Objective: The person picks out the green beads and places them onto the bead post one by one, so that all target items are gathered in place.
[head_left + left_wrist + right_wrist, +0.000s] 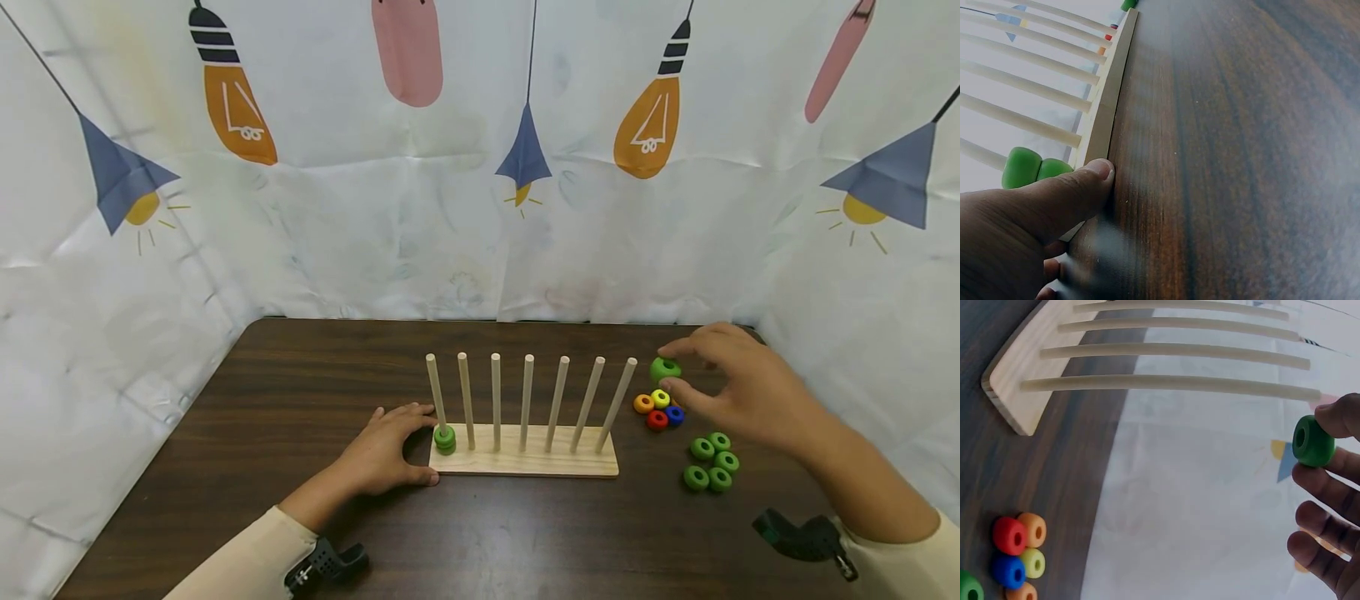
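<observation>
A pale wooden pegboard (525, 463) with several upright pegs (527, 400) stands on the table. Two green beads (445, 440) are stacked at the foot of its leftmost peg. My left hand (390, 450) grips the board's left end, its thumb (1099, 170) along the front edge in the left wrist view. Held up to the right of the pegs, my right hand (738, 387) pinches a green bead (1314, 441) between thumb and fingertips, above the table. The bead's hole faces outward in the right wrist view, and the other fingers are spread.
Below the raised right hand lies a cluster of orange, yellow, red and blue beads (657, 419). Nearer the front right are several loose green beads (696, 477). A white printed cloth (450, 233) hangs behind the dark wooden table (315, 358).
</observation>
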`<state>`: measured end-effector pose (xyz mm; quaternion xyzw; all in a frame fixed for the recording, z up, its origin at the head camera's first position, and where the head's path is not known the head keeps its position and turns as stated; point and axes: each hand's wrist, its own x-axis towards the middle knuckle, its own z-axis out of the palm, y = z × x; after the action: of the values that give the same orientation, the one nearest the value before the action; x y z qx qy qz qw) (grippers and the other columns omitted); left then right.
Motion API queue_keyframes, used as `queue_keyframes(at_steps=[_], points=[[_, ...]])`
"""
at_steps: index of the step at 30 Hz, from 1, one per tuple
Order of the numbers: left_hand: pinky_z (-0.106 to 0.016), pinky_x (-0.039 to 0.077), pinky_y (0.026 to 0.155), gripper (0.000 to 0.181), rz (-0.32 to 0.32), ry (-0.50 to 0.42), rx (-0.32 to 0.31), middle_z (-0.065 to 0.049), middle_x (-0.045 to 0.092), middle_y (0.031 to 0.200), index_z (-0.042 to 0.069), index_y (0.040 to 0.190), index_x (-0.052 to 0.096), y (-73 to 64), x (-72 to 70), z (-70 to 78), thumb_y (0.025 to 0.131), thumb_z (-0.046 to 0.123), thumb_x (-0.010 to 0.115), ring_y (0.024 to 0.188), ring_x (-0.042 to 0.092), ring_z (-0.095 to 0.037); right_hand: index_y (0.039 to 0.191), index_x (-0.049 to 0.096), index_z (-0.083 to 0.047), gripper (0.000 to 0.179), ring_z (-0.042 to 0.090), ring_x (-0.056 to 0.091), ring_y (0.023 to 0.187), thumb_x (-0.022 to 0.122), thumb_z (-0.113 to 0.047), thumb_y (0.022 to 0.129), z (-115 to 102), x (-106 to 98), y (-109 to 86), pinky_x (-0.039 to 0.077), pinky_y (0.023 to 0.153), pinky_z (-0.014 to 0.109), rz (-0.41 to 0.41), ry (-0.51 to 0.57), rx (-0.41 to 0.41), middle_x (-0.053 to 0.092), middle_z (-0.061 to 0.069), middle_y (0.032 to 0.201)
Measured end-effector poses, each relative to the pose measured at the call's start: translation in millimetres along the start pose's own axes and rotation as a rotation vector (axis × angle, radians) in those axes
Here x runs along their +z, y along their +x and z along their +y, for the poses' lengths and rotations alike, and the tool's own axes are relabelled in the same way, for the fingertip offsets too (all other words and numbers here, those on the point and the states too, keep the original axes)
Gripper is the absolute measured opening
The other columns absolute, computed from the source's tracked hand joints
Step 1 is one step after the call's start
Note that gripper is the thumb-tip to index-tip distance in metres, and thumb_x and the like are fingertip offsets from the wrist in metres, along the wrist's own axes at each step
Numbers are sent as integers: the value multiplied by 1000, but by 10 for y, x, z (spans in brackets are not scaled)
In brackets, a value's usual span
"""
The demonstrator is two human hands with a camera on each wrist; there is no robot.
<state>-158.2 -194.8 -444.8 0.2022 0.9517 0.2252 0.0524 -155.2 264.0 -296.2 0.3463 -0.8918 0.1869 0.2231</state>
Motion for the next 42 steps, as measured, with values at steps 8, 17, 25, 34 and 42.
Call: queue_keyframes(at_steps=[8, 17, 25, 34, 42], points=[[-71, 16, 116, 73, 10, -7, 14, -10, 49, 154, 15, 135, 66, 1, 10, -13, 72, 43, 92, 146, 38, -35, 116, 73, -18, 44, 14, 60, 98, 89, -10, 76, -47, -46, 86, 47, 78, 23, -5, 15, -3, 71, -7, 110], [-71, 16, 116, 74, 14, -1, 14, -10, 49, 154, 14, 135, 66, -1, 7, -9, 72, 43, 93, 146, 38, -35, 115, 73, -18, 46, 10, 57, 98, 91, -10, 74, -88, -92, 176, 47, 77, 23, -1, 24, -30, 70, -9, 107], [-70, 16, 116, 74, 14, 2, 8, -10, 50, 153, 14, 135, 66, -7, 8, 0, 72, 43, 92, 146, 39, -35, 114, 74, -17, 44, 8, 56, 96, 90, -7, 73, -156, -108, 248, 46, 77, 21, 13, 41, -47, 68, -9, 105], [-70, 16, 116, 73, 16, 0, 12, -10, 50, 153, 14, 135, 66, -10, 2, 3, 73, 43, 92, 145, 39, -36, 112, 75, -17, 43, 8, 57, 96, 89, -6, 73, -194, -58, 308, 46, 77, 19, 18, 68, -72, 68, -10, 106], [-70, 16, 116, 73, 17, -1, 13, -10, 50, 153, 15, 135, 66, -7, 8, -7, 73, 43, 92, 145, 39, -36, 112, 74, -19, 41, 10, 58, 100, 90, -10, 75, -228, -12, 353, 47, 77, 23, 7, 58, -72, 68, -11, 107]])
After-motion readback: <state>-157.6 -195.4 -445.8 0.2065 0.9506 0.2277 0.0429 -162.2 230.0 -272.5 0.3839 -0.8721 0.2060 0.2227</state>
